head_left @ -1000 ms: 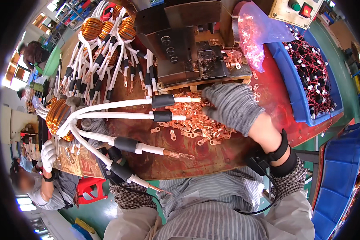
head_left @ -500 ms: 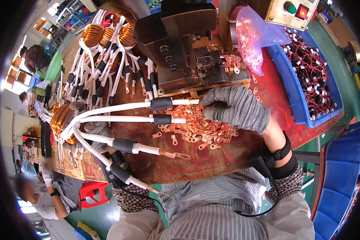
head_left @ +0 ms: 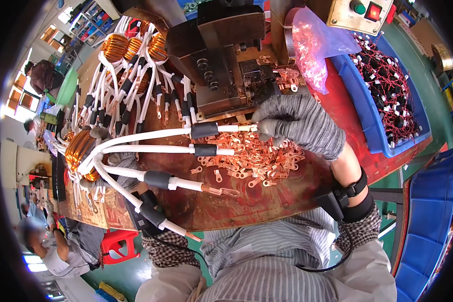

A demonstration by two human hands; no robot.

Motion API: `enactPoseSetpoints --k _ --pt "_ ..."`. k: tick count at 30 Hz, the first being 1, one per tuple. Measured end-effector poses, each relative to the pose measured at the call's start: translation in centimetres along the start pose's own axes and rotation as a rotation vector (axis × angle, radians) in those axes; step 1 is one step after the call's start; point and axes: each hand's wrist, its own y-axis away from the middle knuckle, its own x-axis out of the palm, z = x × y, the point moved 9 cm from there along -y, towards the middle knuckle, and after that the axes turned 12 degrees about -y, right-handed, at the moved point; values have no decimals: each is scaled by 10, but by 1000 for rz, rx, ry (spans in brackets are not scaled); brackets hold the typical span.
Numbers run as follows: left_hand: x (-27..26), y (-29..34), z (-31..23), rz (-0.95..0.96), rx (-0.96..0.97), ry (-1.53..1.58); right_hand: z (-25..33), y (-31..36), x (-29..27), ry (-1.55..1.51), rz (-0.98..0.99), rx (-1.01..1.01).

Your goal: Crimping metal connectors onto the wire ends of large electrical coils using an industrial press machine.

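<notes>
My left hand (head_left: 122,163), in a grey knit glove, is closed around a copper-wound ring coil (head_left: 80,151), which partly hides its fingers. Several white sleeved cables (head_left: 151,133) with black sleeves fan out from the coil to the right. My gloved right hand (head_left: 302,123) pinches the copper tip of the uppermost cable; whether a lug is between its fingers is hidden. The second cable's end (head_left: 226,151) lies over a pile of copper ring lugs (head_left: 256,161). A lug (head_left: 221,192) sits on the third cable's tip; the lowest cable hangs past the table edge.
A dark metal press (head_left: 226,60) stands just beyond the pile. More coils with cables (head_left: 116,48) crowd the back left. A plastic bag of lugs (head_left: 309,55), a switch box (head_left: 360,15) and a blue bin of red wiring (head_left: 367,118) stand right. Another person (head_left: 60,246) sits at far left.
My right hand has moved slightly, its fingers closing on the uppermost cable's tip. The coil and cables stay nearly in place. The view has shifted a little.
</notes>
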Motion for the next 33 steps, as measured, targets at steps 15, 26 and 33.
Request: enactPoseSetpoints --k 15,26,33 --pt "5 7 -7 -34 67 -156 0 -3 10 -217 -133 -103" --pt "-1 9 -10 -69 91 -359 6 -2 12 -241 -72 -98" --pt "1 10 -8 -208 190 -188 9 -1 -15 -388 -174 -73"
